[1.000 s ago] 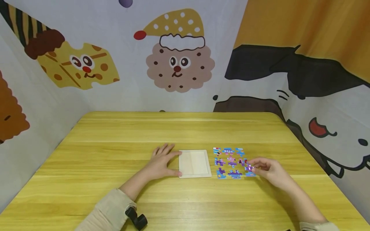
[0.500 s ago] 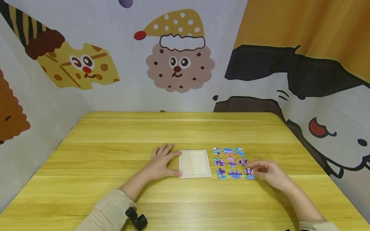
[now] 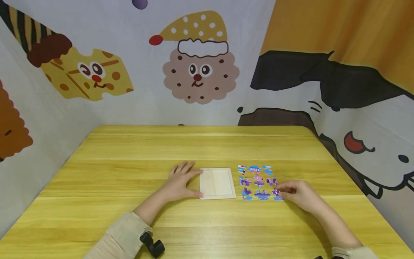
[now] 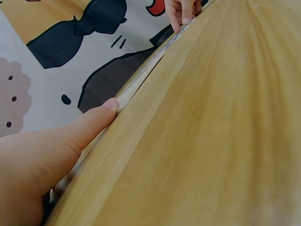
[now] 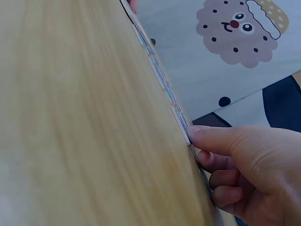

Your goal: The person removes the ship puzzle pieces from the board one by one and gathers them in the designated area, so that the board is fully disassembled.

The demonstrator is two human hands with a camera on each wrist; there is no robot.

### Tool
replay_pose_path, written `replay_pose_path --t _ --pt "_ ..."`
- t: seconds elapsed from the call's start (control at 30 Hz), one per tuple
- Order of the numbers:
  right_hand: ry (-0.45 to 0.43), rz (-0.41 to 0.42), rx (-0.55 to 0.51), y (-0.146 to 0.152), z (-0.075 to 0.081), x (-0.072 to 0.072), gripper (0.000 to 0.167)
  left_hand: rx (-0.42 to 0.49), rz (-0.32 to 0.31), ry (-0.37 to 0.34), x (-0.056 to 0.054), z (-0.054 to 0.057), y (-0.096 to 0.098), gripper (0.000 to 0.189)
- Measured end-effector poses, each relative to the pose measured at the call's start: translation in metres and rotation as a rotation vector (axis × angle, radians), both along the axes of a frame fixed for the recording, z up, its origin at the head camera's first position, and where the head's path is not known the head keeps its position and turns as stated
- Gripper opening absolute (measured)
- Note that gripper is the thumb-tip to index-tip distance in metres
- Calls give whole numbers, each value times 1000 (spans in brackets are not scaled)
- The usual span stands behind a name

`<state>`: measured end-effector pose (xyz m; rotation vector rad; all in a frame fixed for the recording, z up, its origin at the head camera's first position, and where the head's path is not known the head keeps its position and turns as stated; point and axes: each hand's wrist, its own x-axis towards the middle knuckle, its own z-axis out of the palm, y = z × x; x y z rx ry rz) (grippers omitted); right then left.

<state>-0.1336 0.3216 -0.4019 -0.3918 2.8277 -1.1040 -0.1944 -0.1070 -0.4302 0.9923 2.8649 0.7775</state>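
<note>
A square, pale wooden puzzle tray [image 3: 218,183] with a raised rim lies on the table, nothing inside it. My left hand [image 3: 177,184] touches its left side, index fingertip at the far corner and thumb at the near one, fingers extended. Right of the tray, several blue and purple jigsaw pieces [image 3: 258,180] are laid out in rows with small gaps. My right hand [image 3: 300,194] pinches the bottom-right jigsaw piece [image 3: 276,193] between thumb and index finger, down at table level. In the right wrist view the thumb [image 5: 207,136] is on that piece and the other fingers curl beneath.
The wood-grain table [image 3: 207,226] extends around the tray and pieces on all sides. Behind it hangs a cloth backdrop [image 3: 136,111] with cartoon figures. A black device [image 3: 153,245] is strapped at the left sleeve's cuff.
My right hand has lowered the corner jigsaw piece from over its neighbours to the bottom-right spot, then shifted it slightly left. My left hand and the tray have stayed put.
</note>
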Motion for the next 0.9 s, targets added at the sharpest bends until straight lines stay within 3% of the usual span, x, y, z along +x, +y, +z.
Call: replay_pose_path --t 0.27,0.9 --pt "44 -20 23 2 -4 -1 19 6 -2 -3 0 2 0 85" --pt "21 -83 -97 8 -10 1 16 12 -4 -11 0 1 0 85"
